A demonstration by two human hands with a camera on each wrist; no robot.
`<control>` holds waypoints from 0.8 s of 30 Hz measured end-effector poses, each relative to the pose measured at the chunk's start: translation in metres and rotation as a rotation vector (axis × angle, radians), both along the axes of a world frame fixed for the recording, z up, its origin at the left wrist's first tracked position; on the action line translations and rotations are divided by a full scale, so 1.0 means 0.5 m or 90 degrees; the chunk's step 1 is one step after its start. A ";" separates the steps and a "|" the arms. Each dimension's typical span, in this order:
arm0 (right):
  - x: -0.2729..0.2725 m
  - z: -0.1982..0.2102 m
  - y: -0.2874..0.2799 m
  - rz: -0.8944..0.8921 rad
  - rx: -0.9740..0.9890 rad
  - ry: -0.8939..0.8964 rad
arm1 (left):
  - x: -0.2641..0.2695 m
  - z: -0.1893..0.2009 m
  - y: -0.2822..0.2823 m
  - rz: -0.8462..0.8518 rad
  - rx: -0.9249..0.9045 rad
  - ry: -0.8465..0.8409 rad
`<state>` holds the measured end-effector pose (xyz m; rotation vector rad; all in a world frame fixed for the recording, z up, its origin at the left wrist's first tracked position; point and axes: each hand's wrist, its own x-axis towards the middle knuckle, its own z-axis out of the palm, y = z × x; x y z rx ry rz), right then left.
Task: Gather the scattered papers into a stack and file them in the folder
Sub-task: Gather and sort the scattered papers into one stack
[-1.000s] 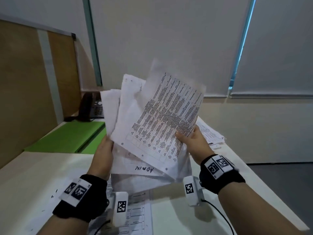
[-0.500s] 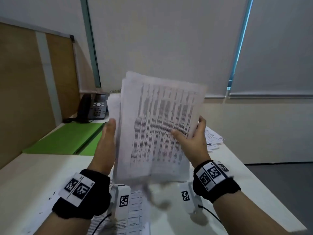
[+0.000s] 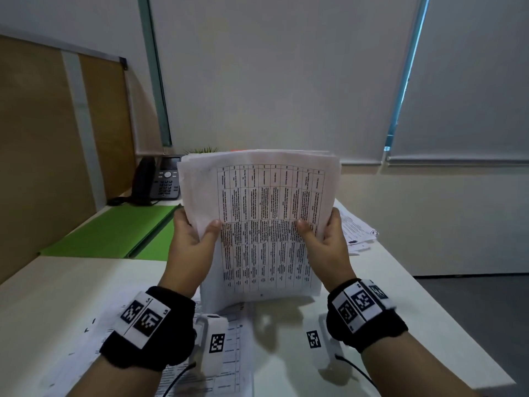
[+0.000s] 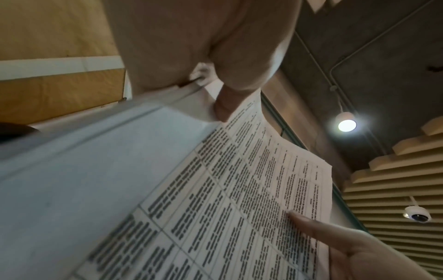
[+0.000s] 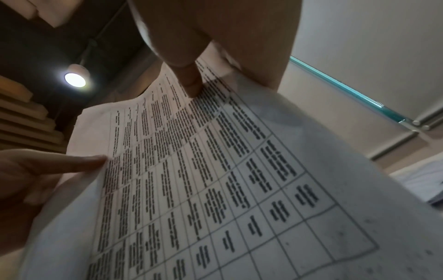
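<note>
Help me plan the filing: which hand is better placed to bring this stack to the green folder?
Left hand, probably. Both hands grip the stack, but the green folder lies open on the desk's left, just beyond it; the right hand would have to cross over.

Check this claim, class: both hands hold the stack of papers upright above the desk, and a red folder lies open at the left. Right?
Wrong in one respect: the folder is green, as the head view shows. The left hand and right hand do hold the stack of papers upright above the desk.
</note>
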<state>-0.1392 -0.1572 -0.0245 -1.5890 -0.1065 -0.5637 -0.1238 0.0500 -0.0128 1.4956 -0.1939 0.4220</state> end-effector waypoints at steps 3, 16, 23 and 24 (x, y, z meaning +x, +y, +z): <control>0.001 -0.005 -0.005 0.024 -0.046 0.064 | 0.009 -0.022 0.015 -0.057 0.024 0.106; 0.022 -0.014 0.012 0.027 -0.055 0.125 | 0.012 -0.061 0.052 -0.124 0.085 0.245; 0.053 0.004 0.071 0.056 -0.033 0.124 | 0.007 -0.041 0.097 -0.076 0.075 0.187; 0.059 0.006 0.082 0.056 -0.024 0.121 | 0.010 -0.040 0.104 -0.073 0.086 0.179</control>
